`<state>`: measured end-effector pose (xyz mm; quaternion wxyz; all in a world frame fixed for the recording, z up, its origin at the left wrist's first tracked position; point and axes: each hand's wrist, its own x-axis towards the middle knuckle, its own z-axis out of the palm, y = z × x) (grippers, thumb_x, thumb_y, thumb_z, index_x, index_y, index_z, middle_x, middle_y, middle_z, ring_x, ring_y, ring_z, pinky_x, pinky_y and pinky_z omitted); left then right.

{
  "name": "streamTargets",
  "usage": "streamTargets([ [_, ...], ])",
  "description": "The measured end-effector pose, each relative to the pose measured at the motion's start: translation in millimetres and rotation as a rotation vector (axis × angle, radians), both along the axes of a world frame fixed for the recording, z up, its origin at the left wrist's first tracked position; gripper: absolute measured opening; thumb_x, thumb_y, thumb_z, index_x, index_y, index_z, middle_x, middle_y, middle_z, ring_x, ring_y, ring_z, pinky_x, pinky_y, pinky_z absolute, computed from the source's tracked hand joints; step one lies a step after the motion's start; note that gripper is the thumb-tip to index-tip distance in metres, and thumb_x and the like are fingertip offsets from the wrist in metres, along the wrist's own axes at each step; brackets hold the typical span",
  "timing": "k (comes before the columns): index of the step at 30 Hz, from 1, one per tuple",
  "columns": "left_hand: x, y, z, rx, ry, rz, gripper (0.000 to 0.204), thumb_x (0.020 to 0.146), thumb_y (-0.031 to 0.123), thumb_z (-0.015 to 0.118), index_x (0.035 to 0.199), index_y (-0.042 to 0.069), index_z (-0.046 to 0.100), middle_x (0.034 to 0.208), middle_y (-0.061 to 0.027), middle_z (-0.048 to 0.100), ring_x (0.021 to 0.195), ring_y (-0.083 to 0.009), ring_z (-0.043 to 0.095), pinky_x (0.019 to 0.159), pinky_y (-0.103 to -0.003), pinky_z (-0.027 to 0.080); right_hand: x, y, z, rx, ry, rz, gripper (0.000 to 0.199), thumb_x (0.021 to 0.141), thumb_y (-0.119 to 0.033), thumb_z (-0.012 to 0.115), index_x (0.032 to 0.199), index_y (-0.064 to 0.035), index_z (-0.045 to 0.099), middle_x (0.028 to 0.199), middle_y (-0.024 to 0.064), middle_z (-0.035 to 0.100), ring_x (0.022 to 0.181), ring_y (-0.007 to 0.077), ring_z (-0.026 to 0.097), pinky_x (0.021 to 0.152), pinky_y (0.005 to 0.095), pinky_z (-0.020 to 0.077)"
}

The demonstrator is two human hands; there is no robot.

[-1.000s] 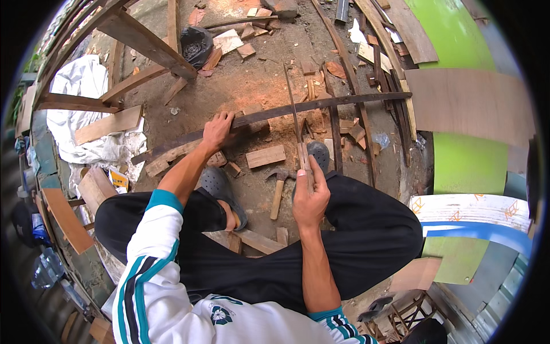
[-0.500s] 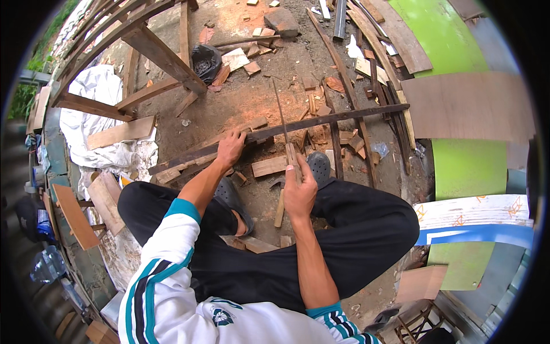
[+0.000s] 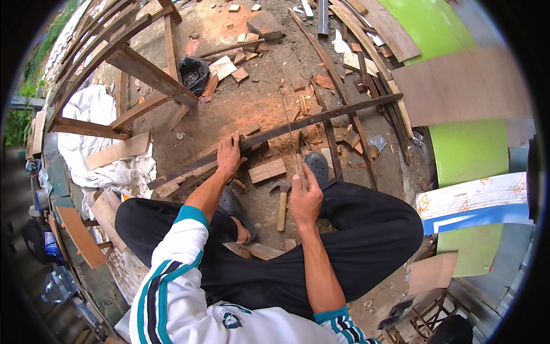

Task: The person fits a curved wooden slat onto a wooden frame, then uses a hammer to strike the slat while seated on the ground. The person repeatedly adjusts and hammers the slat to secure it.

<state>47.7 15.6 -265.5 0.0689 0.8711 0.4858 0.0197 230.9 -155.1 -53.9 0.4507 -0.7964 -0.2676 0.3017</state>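
A long dark wooden strip runs at a slant across the ground in front of me. My left hand grips its left part, fingers laid over the top and thumb on the near side. In my right hand is the wooden handle of a handsaw. Its thin blade points away from me and crosses the strip near the middle. Between my feet lies a hammer with a pale wooden handle. A short wood block rests just on my side of the strip.
A wooden frame stands far left beside a white sheet and a black bag. Wood offcuts and sawdust cover the ground ahead. Boards and green panels line the right side. A plastic bottle lies at left.
My right hand has drawn the saw back toward me. My left hand stays on the strip. The whole view has shifted slightly, and more of the hammer shows.
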Motion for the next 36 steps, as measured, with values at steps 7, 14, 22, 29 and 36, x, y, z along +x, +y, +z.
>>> streamTargets([
  [7,-23,23,-7,-0.25,0.072,0.006,0.05,0.093,0.009,0.054,0.142,0.008,0.044,0.134,-0.0198,0.054,0.125,-0.0387,0.054,0.096,-0.052,0.05,-11,7,-9,-0.039,-0.017,0.053,0.043,0.098,-0.017,0.061,0.135,0.0062,0.059,0.112,0.0188,0.072,0.096,0.0204,0.069,0.084,0.0311,0.0513],
  [14,-22,30,7,-0.449,0.147,-0.061,0.057,0.089,0.01,0.063,0.142,0.008,0.043,0.142,-0.0192,0.049,0.128,-0.0388,0.052,0.097,-0.051,0.051,-18,10,-14,-0.036,-0.019,0.094,0.043,0.098,-0.017,0.061,0.134,0.0065,0.059,0.118,0.0216,0.07,0.105,0.0248,0.068,0.09,0.0335,0.0507],
  [22,-21,25,9,-0.419,0.084,-0.087,0.085,0.071,0.029,0.088,0.14,0.006,0.043,0.133,-0.0199,0.052,0.125,-0.0377,0.054,0.091,-0.045,0.057,-20,14,-11,-0.036,-0.004,0.123,0.046,0.097,-0.022,0.061,0.133,0.0062,0.059,0.12,0.0256,0.069,0.112,0.0332,0.068,0.097,0.0374,0.0493],
  [29,-26,25,1,-0.345,0.085,-0.08,0.09,0.073,0.025,0.086,0.147,0.008,0.038,0.134,-0.0181,0.05,0.127,-0.0356,0.053,0.089,-0.045,0.057,-20,12,-11,-0.035,0.005,0.108,0.047,0.097,-0.023,0.061,0.133,0.007,0.059,0.121,0.0255,0.069,0.113,0.0342,0.068,0.099,0.0375,0.0482],
  [36,-9,22,11,-0.327,0.174,0.074,0.096,0.073,0.034,0.087,0.151,0.01,0.036,0.135,-0.0151,0.048,0.126,-0.0349,0.051,0.094,-0.047,0.052,-21,11,-16,-0.065,0.001,0.13,0.045,0.097,-0.021,0.062,0.133,0.0063,0.06,0.128,0.0228,0.067,0.119,0.0296,0.064,0.1,0.036,0.0476],
])
